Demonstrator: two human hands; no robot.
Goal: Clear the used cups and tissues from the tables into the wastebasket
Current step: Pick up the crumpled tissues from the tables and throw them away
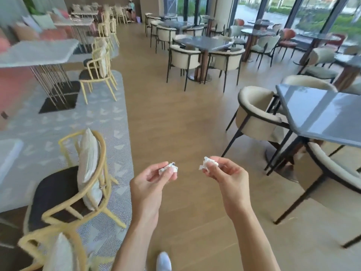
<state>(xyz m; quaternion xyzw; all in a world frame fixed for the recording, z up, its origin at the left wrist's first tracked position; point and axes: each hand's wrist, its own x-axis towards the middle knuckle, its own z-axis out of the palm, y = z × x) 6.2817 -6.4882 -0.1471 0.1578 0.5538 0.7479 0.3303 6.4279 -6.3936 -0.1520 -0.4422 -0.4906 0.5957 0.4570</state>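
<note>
My left hand [156,178] and right hand [224,173] each pinch a crumpled tissue [168,168] over the floor, left of the grey table [322,118]. Light, soft wads; fingertip grip anywhere should suffice.

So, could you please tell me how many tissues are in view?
2: one tissue pinched in the left hand, one in the right hand. Blurred far tables may hide more.

White crumpled tissues [169,168]; grey triangle-patterned rug [109,122]; yellow chair [78,184].
</note>
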